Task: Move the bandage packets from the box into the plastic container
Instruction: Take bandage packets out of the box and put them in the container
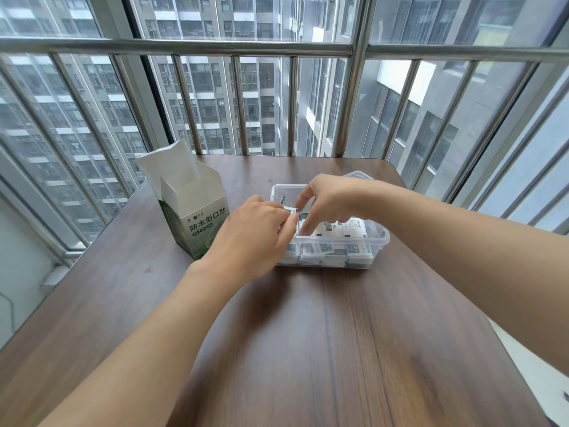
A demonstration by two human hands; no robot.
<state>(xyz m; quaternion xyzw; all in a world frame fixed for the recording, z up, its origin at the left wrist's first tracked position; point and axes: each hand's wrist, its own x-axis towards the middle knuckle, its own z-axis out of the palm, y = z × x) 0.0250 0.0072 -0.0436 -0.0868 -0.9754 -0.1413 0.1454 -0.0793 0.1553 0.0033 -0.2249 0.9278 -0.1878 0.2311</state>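
- Bandage packets (pixel 331 249) are mostly sitting in the plastic container (pixel 381 238) already, a loose white-and-dark heap at the right of the wooden table (pixel 308 334). One more packet (pixel 291 210) is up at the container's left edge, caught between both hands.
- Far left first: the box (pixel 197 217) stands upright with its top flap open, just beside the container. Can't see from this angle whether anything's left inside, so I'd check it before calling this finished.
- Left hand (pixel 255 232) is next to the box, fingers curled, thumb and fingertips pinching that packet right over the container's left wall.
- Right hand (pixel 326 201) reaches in from the right, over the open tub. Its fingers point down onto the same packet and the pile; looks like a light pinch, though the fingertips are partly hidden by the left hand.
- My take on the step: they're feeding or separating a packet into the tub. Best way is to let go low, close to the pile, so it doesn't slide over the rim.
- Lay it flat toward the emptier far-left corner rather than on the hump at the right.
- Container lid (pixel 357 175) seems to be lying behind the tub on the far side, out of the way.
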